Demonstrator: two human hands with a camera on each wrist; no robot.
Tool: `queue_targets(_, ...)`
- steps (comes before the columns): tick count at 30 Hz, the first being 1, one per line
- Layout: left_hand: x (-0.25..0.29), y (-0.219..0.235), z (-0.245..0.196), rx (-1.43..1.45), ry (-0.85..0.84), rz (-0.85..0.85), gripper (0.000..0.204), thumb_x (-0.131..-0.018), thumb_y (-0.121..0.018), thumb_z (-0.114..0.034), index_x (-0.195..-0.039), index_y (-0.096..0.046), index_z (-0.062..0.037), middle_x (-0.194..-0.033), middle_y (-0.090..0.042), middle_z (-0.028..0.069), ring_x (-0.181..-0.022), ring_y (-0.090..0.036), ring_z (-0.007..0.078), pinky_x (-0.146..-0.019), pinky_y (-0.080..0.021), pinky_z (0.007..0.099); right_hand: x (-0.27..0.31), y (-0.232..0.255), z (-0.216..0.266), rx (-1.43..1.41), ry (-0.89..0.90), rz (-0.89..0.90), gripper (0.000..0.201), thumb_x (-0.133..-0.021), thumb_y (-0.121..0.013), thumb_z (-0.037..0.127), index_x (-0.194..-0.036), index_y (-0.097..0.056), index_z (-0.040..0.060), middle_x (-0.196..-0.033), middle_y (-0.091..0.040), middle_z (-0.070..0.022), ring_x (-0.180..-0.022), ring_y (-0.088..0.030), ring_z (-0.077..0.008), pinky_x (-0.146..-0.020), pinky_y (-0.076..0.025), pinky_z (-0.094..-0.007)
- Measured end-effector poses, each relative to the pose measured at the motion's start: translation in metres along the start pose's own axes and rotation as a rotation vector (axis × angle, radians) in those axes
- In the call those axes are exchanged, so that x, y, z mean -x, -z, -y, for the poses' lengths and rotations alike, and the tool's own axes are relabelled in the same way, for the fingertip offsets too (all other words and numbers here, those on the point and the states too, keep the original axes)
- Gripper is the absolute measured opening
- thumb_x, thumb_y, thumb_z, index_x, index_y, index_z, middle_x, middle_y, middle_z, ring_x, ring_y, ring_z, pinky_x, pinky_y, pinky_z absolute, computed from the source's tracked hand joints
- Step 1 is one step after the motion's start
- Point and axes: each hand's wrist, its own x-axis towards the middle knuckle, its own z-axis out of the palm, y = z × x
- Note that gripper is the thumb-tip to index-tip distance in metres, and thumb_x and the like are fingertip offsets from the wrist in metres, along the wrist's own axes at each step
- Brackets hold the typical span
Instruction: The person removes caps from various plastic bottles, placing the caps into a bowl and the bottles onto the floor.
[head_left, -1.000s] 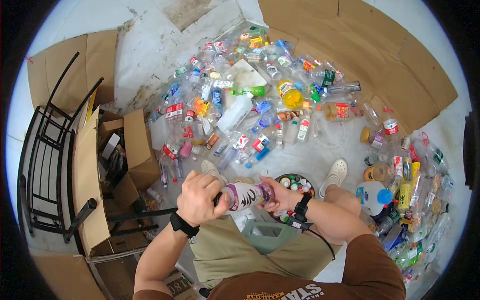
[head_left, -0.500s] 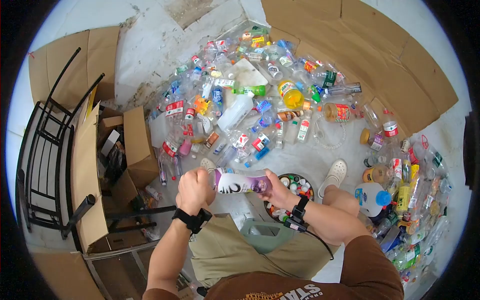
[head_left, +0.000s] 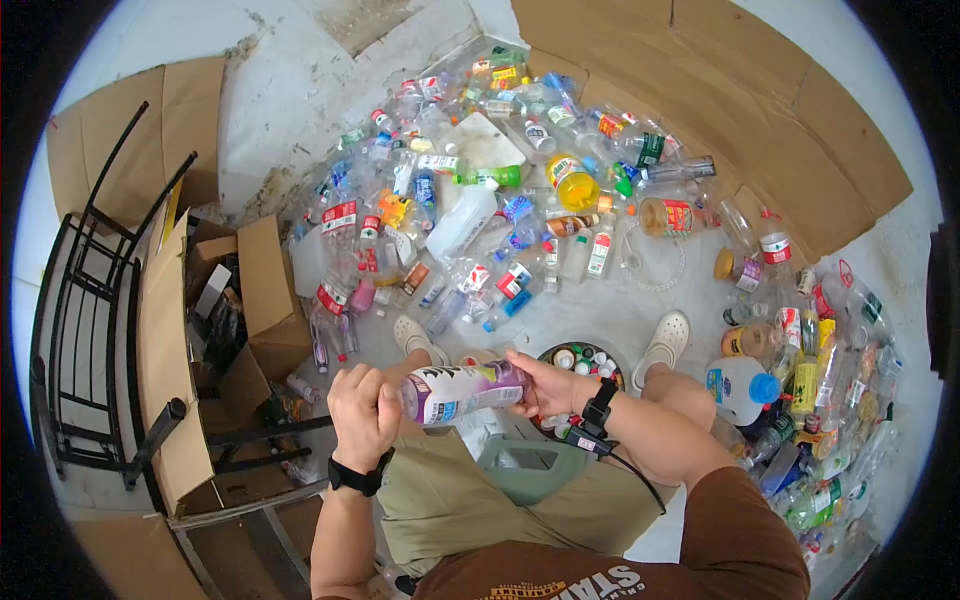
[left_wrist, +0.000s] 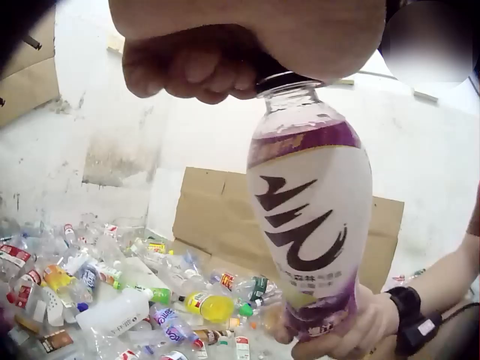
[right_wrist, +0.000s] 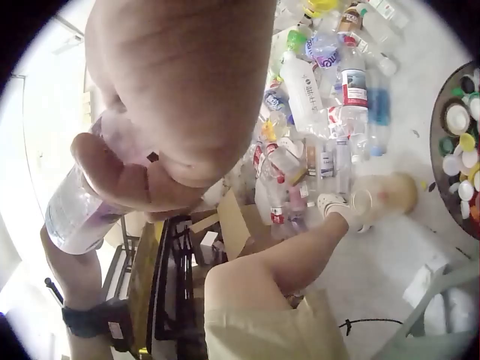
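A clear plastic bottle [head_left: 462, 391] with a white and purple label lies almost level between the two hands, over the lap. My left hand [head_left: 363, 413] is curled round its dark cap [left_wrist: 279, 77] at the neck end. The fingers hide most of that cap in the left wrist view, where the bare neck shows just below. At the base end, my right hand [head_left: 552, 386] grips the bottle, with the thumb along its upper side. The right wrist view shows that hand large, covering part of the bottle [right_wrist: 75, 214].
Loose empty bottles [head_left: 515, 235] pile up ahead, and more lie at the right beside a milky jug [head_left: 735, 390]. A round tray [right_wrist: 437, 139] holds bottle caps near the right knee. At left stand a black metal rack [head_left: 75, 340] and an open carton [head_left: 265, 280].
The bottle rose a little, then came down and left, and its label has rolled round. The left hand has twisted at the wrist, staying at the cap end. The right hand keeps its grip.
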Motion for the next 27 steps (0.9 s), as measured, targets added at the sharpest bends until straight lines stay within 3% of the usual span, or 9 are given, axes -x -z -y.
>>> queue_targets(1, 0.001, 0.0, -0.001, -0.016, 0.003, -0.005, 0.025, -0.085, -0.049, -0.015, -0.066, -0.045, 0.0007, -0.063, -0.046, 0.0156, -0.059, -0.044, 0.035, -0.056, -0.035, 0.0426, 0.0, -0.006, -0.002, 0.042, 0.047, -0.067, 0.058, -0.09, -0.061, 0.044, -0.136, -0.037, 0.0193, -0.128, -0.048, -0.0053, -0.102, -0.052, -0.0183, -0.078, -0.049, -0.0317)
queue_targets(3, 0.006, -0.006, 0.006, 0.118, 0.352, 0.012, 0.031, -0.089, -0.047, -0.019, -0.067, -0.045, 0.002, -0.063, -0.045, 0.0148, -0.058, -0.044, 0.0326, -0.056, -0.035, 0.0407, -0.005, -0.067, -0.003, 0.251, 0.288, -0.379, 0.059, -0.088, -0.067, 0.038, -0.135, -0.038, 0.0191, -0.128, -0.048, -0.0045, -0.106, -0.052, -0.0183, -0.081, -0.048, -0.0316)
queue_targets(7, 0.006, -0.01, 0.009, 0.297, 0.732, 0.085, 0.041, -0.095, -0.043, -0.029, -0.072, -0.048, 0.0045, -0.059, -0.042, 0.0121, -0.058, -0.046, 0.0234, -0.055, -0.035, 0.0373, -0.009, -0.079, -0.002, 0.506, 0.482, -0.359, 0.06, -0.086, -0.07, 0.03, -0.136, -0.037, 0.0193, -0.129, -0.047, -0.0036, -0.115, -0.05, -0.02, -0.089, -0.046, -0.0351)
queue_targets(10, 0.012, -0.014, 0.01, 0.233, 0.603, 0.039, 0.036, -0.095, -0.047, -0.028, -0.079, -0.052, 0.0042, -0.071, -0.049, 0.0118, -0.064, -0.05, 0.0165, -0.058, -0.04, 0.0345, -0.008, -0.078, -0.001, 0.352, 0.45, -0.345, 0.053, -0.091, -0.063, 0.035, -0.135, -0.038, 0.0187, -0.13, -0.049, -0.0034, -0.117, -0.05, -0.0203, -0.091, -0.045, -0.0362)
queue_targets(14, 0.007, -0.012, -0.015, 0.654, 0.48, -0.026, 0.015, -0.09, -0.056, -0.011, -0.097, -0.058, 0.0018, -0.097, -0.054, 0.012, -0.074, -0.053, 0.0163, -0.069, -0.045, 0.0298, -0.006, -0.065, 0.0, 0.214, 0.407, -0.448, 0.043, -0.095, -0.052, 0.043, -0.129, -0.047, 0.0169, -0.122, -0.057, -0.0026, -0.108, -0.056, -0.0192, -0.085, -0.047, -0.0356)
queue_targets(16, 0.003, -0.008, -0.027, 0.735, 0.362, -0.049, 0.02, -0.087, -0.059, -0.003, -0.106, -0.06, 0.0001, -0.108, -0.053, 0.0107, -0.079, -0.054, 0.0183, -0.074, -0.047, 0.0281, -0.005, -0.065, 0.0, 0.178, 0.433, -0.526, 0.038, -0.096, -0.05, 0.044, -0.122, -0.053, 0.0159, -0.112, -0.063, -0.003, -0.098, -0.06, -0.0185, -0.077, -0.049, -0.0356)
queue_targets(19, 0.001, 0.006, -0.014, 0.448, 0.121, 0.112, 0.025, -0.087, -0.06, -0.001, -0.111, -0.06, 0.0013, -0.102, -0.058, 0.0079, -0.089, -0.055, 0.0136, -0.077, -0.046, 0.0281, -0.001, -0.051, 0.002, 0.178, 0.426, -0.439, 0.043, -0.095, -0.051, 0.044, -0.128, -0.051, 0.0159, -0.125, -0.057, -0.0053, -0.108, -0.056, -0.0209, -0.082, -0.047, -0.0356)
queue_targets(24, 0.006, 0.008, -0.005, 0.561, 0.587, 0.227, 0.034, -0.09, -0.064, -0.018, -0.116, -0.058, 0.0028, -0.107, -0.058, 0.0069, -0.089, -0.054, 0.0119, -0.074, -0.045, 0.0251, -0.003, -0.072, 0.004, 0.267, 0.514, -0.407, 0.045, -0.091, -0.06, 0.033, -0.13, -0.046, 0.0159, -0.129, -0.052, -0.0073, -0.11, -0.054, -0.0238, -0.082, -0.047, -0.0397)
queue_targets(27, 0.002, 0.012, -0.024, 0.472, 0.386, 0.116, 0.036, -0.089, -0.065, -0.019, -0.118, -0.057, 0.0021, -0.114, -0.056, 0.0081, -0.095, -0.053, 0.0126, -0.077, -0.045, 0.0261, -0.001, -0.072, 0.005, 0.277, 0.507, -0.401, 0.047, -0.089, -0.062, 0.03, -0.131, -0.045, 0.0157, -0.13, -0.05, -0.0081, -0.111, -0.053, -0.0245, -0.083, -0.047, -0.0416)
